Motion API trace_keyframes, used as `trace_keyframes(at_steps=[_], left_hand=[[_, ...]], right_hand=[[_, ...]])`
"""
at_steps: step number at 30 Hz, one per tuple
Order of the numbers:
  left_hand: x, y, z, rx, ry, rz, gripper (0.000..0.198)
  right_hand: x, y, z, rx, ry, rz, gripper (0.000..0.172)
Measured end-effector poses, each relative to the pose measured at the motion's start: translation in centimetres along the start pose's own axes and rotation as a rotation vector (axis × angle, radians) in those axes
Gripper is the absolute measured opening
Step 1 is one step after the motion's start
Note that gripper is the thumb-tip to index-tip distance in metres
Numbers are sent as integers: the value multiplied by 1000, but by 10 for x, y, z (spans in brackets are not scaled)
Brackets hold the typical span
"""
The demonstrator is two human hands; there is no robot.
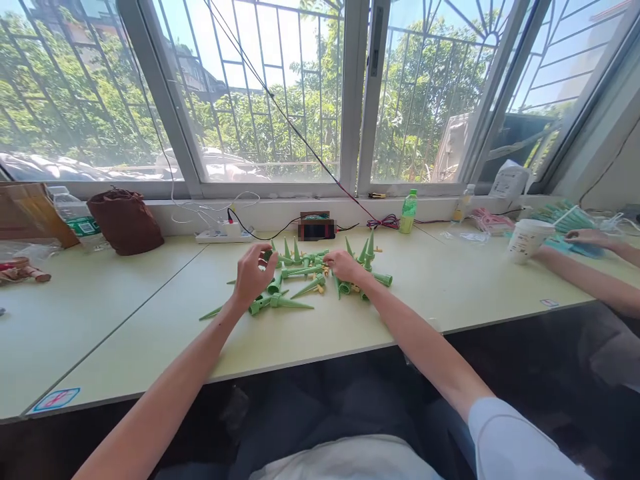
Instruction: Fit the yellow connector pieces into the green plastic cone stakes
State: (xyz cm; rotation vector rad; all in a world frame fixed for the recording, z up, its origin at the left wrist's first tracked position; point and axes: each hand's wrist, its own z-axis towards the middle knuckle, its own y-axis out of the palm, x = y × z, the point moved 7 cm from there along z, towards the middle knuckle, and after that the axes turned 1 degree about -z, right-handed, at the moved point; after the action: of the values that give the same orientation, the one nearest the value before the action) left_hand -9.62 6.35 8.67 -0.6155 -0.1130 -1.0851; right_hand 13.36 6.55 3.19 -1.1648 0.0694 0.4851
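Observation:
Green plastic plant-watering spikes [293, 302], several with small yellow valves [320, 289], lie in a loose pile on the pale table [300, 340]. My left hand [253, 275] is at the pile's left side, thumb and fingers curved with a gap between them. Green parts show just beyond its fingertips; I see nothing clearly held. Over the middle of the pile, my right hand [346, 265] has its fingers pinched together near a yellow valve and a green spike. What lies between those fingertips is too small to make out. Some spikes stand upright behind the hands.
Behind the pile are a small dark device [317, 230] with wires and a power strip [225, 233]. A green bottle [409, 212] and a brown bag [125, 220] stand along the window. To the right, a white cup [530, 240] stands beside another person's arms [575, 273].

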Motion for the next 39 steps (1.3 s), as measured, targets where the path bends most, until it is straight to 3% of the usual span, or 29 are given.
trace_keyframes(at_steps=[6,14,19,23,29,39], left_hand=[[1,4,-2,-13,2,-13,20],[8,4,-3,-27,24,-62,21],[25,-3,4,52,-18,-110,24],[36,20,15,48,-103,-243,28],[28,74,15,-3,-315,-396,33],[24,98,-15,-159,-275,-422,36]], right_hand=[[8,14,8,-86,27,-78,31],[18,-17,-5,60,38,43,29],[28,-24,-10,45,47,69,26],[31,-24,-12,22,44,86,24],[33,-21,-17,-58,99,32,30],[35,-2,-16,-91,157,-46,24]])
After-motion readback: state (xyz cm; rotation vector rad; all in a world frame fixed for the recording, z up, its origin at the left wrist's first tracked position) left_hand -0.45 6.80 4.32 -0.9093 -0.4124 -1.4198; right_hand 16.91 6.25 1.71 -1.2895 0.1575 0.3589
